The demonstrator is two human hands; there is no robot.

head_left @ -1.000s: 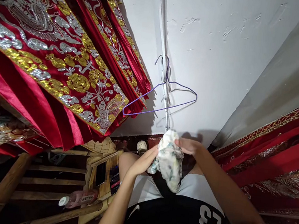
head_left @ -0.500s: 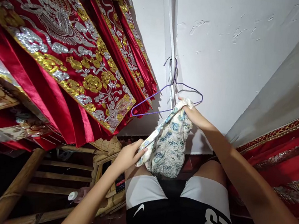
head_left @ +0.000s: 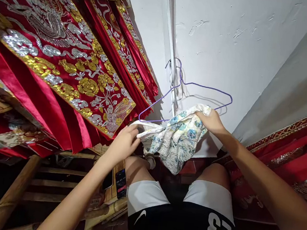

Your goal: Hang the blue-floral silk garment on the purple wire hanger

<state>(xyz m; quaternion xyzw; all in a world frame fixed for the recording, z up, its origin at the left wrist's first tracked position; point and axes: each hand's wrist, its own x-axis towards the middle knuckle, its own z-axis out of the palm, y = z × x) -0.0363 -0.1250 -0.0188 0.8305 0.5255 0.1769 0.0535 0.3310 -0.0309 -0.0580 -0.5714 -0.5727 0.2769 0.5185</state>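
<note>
A small floral garment (head_left: 175,141), white with blue and green print, is stretched between my two hands just below a purple wire hanger (head_left: 191,93). My left hand (head_left: 122,144) is closed on the garment's left edge. My right hand (head_left: 210,119) is closed on its right edge, close to the hanger's lower right wire. The hanger hangs by its hook from a white vertical rail (head_left: 172,58) on the white wall.
Red robes (head_left: 65,64) with gold and silver embroidery hang at the left, more red embroidered cloth (head_left: 290,156) at the right. Below left stand wooden furniture rails (head_left: 11,195) and a small device (head_left: 120,181) with a lit display. My legs in white-and-black shorts fill the bottom centre.
Both hands rose from lap height to the hanger and moved apart, spreading the bunched garment out. The hanger has swung, its right end now farther right.
</note>
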